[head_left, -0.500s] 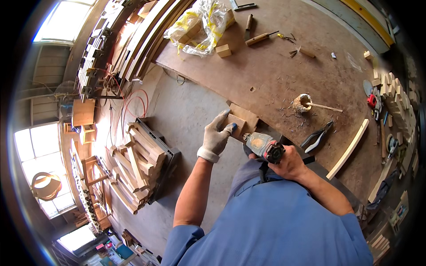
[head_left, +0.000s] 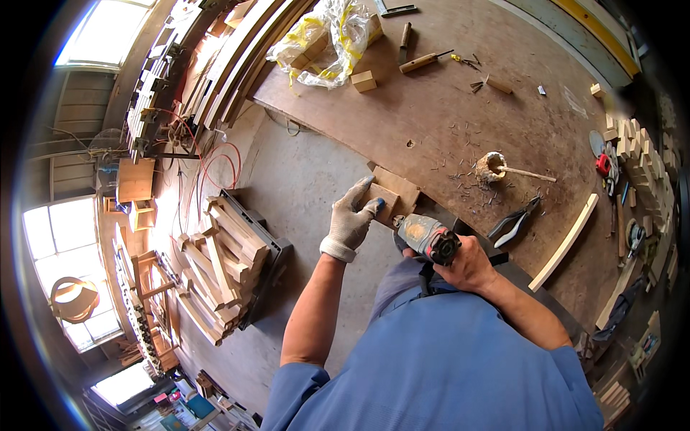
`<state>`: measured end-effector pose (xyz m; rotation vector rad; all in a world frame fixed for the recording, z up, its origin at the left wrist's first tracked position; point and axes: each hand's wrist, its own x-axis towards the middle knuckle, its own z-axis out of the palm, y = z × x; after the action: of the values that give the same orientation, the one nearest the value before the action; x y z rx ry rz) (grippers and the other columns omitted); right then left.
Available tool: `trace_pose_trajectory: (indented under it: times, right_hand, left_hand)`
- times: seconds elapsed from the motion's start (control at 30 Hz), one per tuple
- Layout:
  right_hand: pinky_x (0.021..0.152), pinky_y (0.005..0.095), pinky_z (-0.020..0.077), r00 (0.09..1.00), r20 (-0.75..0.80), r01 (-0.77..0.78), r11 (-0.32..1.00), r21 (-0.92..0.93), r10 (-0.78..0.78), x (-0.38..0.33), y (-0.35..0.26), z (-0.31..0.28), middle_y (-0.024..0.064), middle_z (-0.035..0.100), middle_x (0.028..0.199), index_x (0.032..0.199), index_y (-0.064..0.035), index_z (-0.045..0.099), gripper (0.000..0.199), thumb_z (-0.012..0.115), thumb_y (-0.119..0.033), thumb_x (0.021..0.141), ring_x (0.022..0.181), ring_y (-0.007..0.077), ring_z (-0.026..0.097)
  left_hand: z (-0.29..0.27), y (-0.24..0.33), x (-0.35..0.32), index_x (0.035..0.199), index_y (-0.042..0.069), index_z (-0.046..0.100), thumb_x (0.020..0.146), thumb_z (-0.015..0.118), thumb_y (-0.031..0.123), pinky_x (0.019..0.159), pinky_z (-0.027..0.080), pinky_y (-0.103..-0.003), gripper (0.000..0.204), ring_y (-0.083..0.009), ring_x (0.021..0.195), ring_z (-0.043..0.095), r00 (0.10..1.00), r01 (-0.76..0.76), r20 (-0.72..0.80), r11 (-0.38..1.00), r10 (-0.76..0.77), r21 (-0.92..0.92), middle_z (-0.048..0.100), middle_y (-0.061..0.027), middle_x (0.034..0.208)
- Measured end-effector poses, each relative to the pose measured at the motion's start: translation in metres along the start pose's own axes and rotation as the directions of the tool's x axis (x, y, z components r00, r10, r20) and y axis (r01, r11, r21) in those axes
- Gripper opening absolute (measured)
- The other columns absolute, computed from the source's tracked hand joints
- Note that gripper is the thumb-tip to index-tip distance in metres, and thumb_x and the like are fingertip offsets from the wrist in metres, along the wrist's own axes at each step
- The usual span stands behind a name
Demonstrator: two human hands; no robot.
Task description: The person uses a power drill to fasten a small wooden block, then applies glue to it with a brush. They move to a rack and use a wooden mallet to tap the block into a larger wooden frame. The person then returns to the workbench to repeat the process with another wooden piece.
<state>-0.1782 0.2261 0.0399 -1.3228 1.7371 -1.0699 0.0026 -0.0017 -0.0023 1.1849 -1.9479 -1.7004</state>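
My left hand (head_left: 352, 219), in a pale work glove with a blue patch at one fingertip, grips a small wooden block (head_left: 384, 199) between thumb and fingers. Beneath it lies a flat wooden piece (head_left: 395, 183) at the bench edge. My right hand (head_left: 467, 264) is bare and wrapped round a worn grey and red power tool (head_left: 420, 233) with a black rear end. The tool's front end is at the near side of the block; whether it touches the wood I cannot tell. My fingers hide part of its handle.
On the brown bench (head_left: 431, 136) are pliers (head_left: 514, 221), a crusted pot (head_left: 491, 167) with a stick, scattered small nails, a curved wooden strip (head_left: 564, 242), chisels (head_left: 425, 62) and a plastic bag (head_left: 323, 43). Wooden parts (head_left: 223, 262) are stacked on the floor at left.
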Motion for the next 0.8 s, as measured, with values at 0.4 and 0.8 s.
trace_pose_trajectory:
  times: [0.4, 0.8]
  right_hand:
    - [0.069, 0.0473, 0.0588, 1.000, -0.029, 0.013, 1.000, -0.002, -0.013, -0.003, 0.002, 0.003, 0.0208, 0.070, 0.080, 0.101, -0.0022, 0.065, 0.027, 0.073, -0.018, 0.080, 0.081, 0.0442, 0.071]
    - [0.070, 0.0472, 0.0576, 0.969, -0.205, -0.182, 0.963, -0.198, 0.141, -0.079, 0.008, -0.070, 0.0221, 0.070, 0.083, 0.098, -0.0038, 0.068, 0.026, 0.073, -0.017, 0.077, 0.079, 0.0431, 0.071]
  left_hand:
    - [-0.001, 0.002, 0.000, 0.144, 0.001, 0.060, 0.090, 0.074, 0.007, 0.110, 0.048, -0.034, 0.056, -0.0193, 0.126, 0.063, 1.000, 0.007, 0.007, 1.000, -0.007, -0.005, 0.068, -0.0143, 0.137]
    - [-0.005, 0.003, -0.001, 0.143, -0.004, 0.060, 0.091, 0.075, 0.011, 0.102, 0.052, -0.034, 0.055, -0.0172, 0.116, 0.066, 0.999, 0.010, 0.047, 1.000, -0.011, 0.024, 0.071, -0.0116, 0.128]
